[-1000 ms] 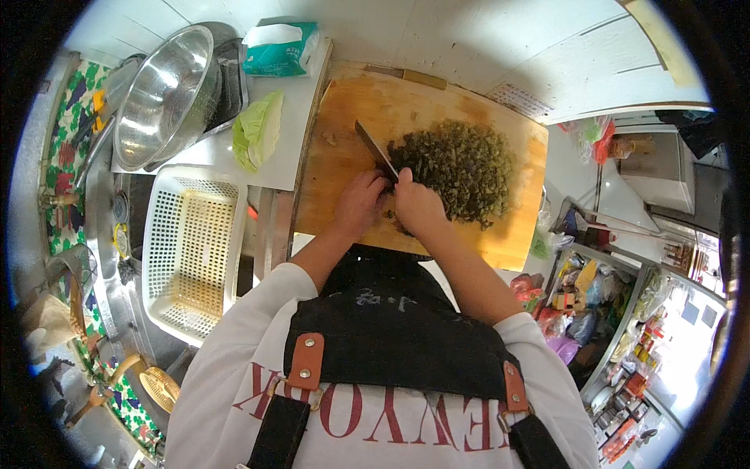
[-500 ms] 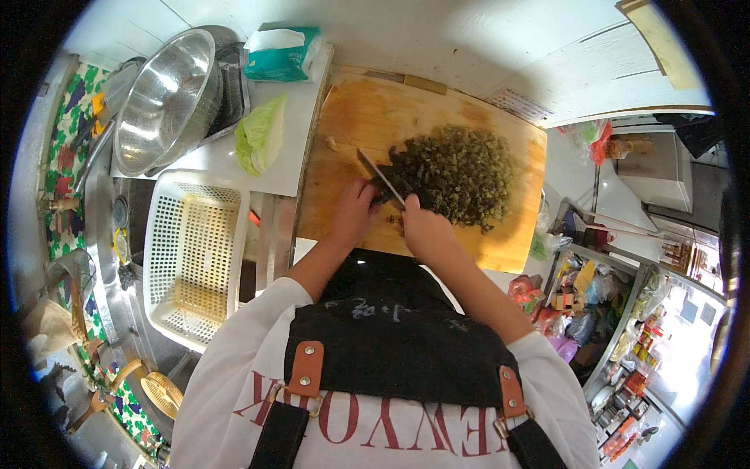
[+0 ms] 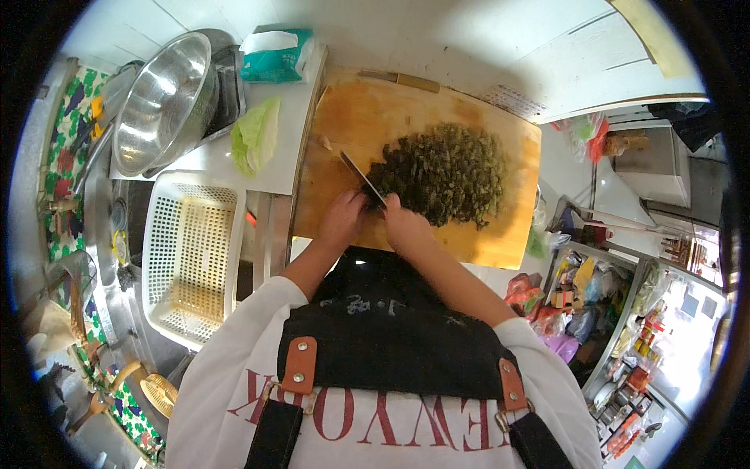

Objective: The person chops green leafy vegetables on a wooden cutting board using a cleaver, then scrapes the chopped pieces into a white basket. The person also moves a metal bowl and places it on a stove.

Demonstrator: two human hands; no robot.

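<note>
My right hand is wrapped round the handle of a kitchen knife, whose blade points away and to the left. The blade meets the left edge of a wide heap of chopped dark green vegetables. On the blade's left side my left hand is closed, its curled fingertips against the dark greens, partly hidden there. Everything lies on a wooden cutting board. A small pale scrap sits left of the knife tip.
A second knife lies at the board's far edge by the wall. To the left are a pale green leaf, a tissue pack, a steel colander and a white plastic basket. Shelves with bagged goods stand at right.
Both hands and the knife have shifted slightly left along the edge of the greens. The whole view has also moved a little. The knife stays in my right hand.
</note>
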